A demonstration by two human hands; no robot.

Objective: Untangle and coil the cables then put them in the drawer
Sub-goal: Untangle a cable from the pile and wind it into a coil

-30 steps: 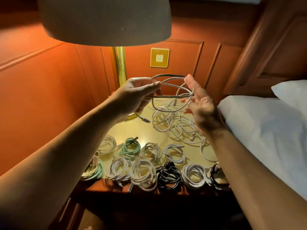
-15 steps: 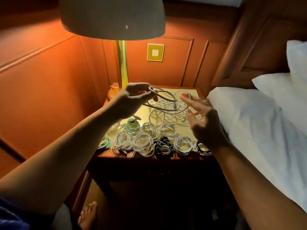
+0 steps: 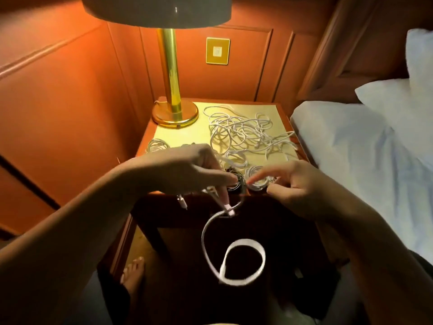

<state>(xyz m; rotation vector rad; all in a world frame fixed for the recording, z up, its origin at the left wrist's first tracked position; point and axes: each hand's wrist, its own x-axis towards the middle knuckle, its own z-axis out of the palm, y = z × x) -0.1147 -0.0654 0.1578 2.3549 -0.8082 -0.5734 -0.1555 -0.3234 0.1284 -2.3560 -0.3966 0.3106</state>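
A white cable (image 3: 234, 261) hangs looped before the nightstand (image 3: 284, 118), pinched near its plug by the curled left hand (image 3: 187, 170). The right hand (image 3: 297, 186), fingers loosely spread, holds nothing beside coiled cables (image 3: 256, 178) at the nightstand's front edge. Farther back lie the tangled cables (image 3: 246, 130), right of the brass lamp (image 3: 174, 111).

Left hand (image 3: 187, 170) pinches a white cable (image 3: 234, 261) (loop dangling) before the nightstand (image 3: 178, 134).
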